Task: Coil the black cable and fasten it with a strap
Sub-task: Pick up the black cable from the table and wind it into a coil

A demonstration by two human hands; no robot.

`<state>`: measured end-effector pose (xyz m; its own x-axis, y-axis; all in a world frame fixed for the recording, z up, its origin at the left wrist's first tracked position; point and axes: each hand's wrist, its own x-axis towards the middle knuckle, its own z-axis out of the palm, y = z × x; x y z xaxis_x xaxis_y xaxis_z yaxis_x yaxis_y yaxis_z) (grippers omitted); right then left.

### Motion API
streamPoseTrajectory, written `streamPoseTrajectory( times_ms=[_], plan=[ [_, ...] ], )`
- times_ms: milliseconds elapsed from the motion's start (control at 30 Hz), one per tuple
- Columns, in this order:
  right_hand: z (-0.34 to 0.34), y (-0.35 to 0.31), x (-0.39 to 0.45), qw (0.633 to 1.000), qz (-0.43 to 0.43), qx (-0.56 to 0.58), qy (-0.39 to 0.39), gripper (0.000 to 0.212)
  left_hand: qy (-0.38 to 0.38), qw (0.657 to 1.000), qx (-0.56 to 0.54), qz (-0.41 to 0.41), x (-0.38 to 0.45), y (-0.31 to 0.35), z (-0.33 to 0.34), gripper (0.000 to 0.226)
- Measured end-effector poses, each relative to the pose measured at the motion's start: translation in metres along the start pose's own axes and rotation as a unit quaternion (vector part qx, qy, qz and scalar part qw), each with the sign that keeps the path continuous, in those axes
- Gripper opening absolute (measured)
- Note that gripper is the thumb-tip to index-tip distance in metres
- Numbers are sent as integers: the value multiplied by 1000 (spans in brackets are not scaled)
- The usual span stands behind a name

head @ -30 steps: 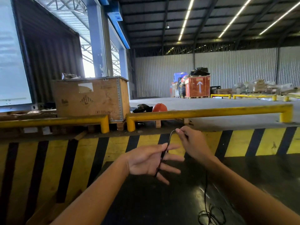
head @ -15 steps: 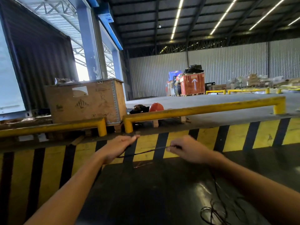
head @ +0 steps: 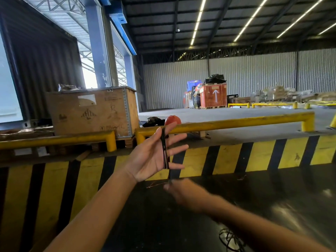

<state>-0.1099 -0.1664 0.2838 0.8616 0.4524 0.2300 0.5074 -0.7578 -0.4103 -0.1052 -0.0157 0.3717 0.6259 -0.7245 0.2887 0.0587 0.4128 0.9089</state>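
Note:
My left hand (head: 154, 153) is raised palm-up in the middle of the view with its fingers spread, and several turns of the thin black cable (head: 164, 150) are wrapped around them. Just below it, my right hand (head: 183, 193) is blurred by motion and pinches the cable strand that runs down from the wrapped turns. The loose rest of the cable (head: 230, 239) lies tangled on the dark floor at the bottom right. I see no strap.
A yellow and black striped ledge (head: 227, 157) crosses in front of me, with yellow guard rails (head: 236, 122) on top. A large wooden crate (head: 92, 111) stands at the left behind the rail. A red round object (head: 172, 120) sits behind the rail.
My left hand has turned palm-up and risen with cable turns around its fingers. My right hand has dropped from beside it to below it, pulling the strand down.

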Motion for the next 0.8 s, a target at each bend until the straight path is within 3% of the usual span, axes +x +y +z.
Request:
streamPoseTrajectory(
  times_ms=[100, 233, 367, 400, 500, 600, 700, 800],
  plan=[
    [16, -24, -14, 993, -17, -25, -114, 28, 129, 984, 104, 60, 3, 5, -6, 36],
    [-22, -1, -15, 995, -36, -45, -78, 23, 217, 897, 385, 13, -12, 2, -36, 28],
    [-81, 28, -8, 990, -70, -119, 16, 23, 146, 739, 643, -136, -27, -8, -47, 24],
    [-95, 30, -7, 988, -74, -128, 42, 22, 124, 736, 642, -177, -29, -11, -44, 24],
    [-119, 35, 1, 980, -82, -129, 128, 22, 57, 842, 471, -256, -30, -24, -28, 34],
    [-98, 39, 4, 980, -47, -76, 178, 22, -26, 940, 249, -233, -23, -34, -14, 41],
    [-38, 32, -8, 993, -68, -26, 95, 19, -93, 988, 27, -124, -10, -26, 0, 46],
    [13, -7, -31, 994, -69, 64, -48, 14, 26, 999, -23, 24, 2, -14, 10, 42]
  ],
)
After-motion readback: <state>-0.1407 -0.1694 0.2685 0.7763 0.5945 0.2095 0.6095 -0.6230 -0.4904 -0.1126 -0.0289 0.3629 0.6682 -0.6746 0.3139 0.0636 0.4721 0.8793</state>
